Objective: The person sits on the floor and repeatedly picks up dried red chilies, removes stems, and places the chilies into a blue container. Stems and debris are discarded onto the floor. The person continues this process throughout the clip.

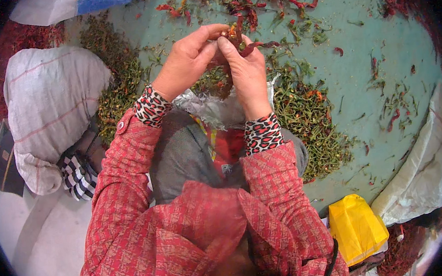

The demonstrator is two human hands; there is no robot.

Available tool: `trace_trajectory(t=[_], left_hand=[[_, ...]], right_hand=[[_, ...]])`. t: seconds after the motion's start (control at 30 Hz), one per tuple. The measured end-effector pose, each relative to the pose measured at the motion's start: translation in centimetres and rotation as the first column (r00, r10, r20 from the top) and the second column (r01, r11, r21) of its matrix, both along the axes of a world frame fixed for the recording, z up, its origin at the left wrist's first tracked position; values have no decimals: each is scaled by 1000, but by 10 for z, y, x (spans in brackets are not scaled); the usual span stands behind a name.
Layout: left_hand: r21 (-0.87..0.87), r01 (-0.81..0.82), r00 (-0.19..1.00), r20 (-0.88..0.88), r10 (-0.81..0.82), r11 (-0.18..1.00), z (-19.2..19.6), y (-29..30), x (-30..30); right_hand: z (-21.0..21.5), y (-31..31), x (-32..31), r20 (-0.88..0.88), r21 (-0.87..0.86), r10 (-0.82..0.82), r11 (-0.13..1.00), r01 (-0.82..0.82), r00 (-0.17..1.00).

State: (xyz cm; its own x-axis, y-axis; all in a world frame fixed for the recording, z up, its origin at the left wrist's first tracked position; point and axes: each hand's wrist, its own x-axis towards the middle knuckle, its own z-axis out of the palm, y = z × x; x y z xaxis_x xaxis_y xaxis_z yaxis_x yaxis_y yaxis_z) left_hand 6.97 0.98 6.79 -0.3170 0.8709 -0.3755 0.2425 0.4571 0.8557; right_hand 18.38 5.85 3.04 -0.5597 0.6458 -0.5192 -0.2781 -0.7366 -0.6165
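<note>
Both hands are raised together above my lap, fingertips meeting. My right hand [248,76] is closed around a few dried red chili peppers [259,45], whose dark ends stick out past the fingers. My left hand [189,56] pinches at the same peppers with thumb and forefinger; the exact spot between the fingertips is too small to make out. Below the hands, a crumpled clear plastic bag [212,109] lies across my knees. Green chili stems [311,131] are heaped beside my right knee, and another stem pile [116,97] lies on the left.
Loose red chilies [246,1] are scattered on the green sheet [331,93] ahead. A pale sack [54,94] stands at left beside a checked cloth [77,176]. On the right are a white woven sack [420,166], a yellow bag [357,228] and more chilies [403,248].
</note>
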Motion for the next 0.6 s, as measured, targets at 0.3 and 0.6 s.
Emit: trace_trajectory(t=[0.3,0.6], left_hand=[[148,210,880,-460,-120,967,-2,2,-18],[-104,-115,775,-632,24,988,-78,38,-74]], right_hand=[[-11,-5,-2,-14,70,51,996,-49,999],[-4,5,2,-8,-63,-87,994,86,996]])
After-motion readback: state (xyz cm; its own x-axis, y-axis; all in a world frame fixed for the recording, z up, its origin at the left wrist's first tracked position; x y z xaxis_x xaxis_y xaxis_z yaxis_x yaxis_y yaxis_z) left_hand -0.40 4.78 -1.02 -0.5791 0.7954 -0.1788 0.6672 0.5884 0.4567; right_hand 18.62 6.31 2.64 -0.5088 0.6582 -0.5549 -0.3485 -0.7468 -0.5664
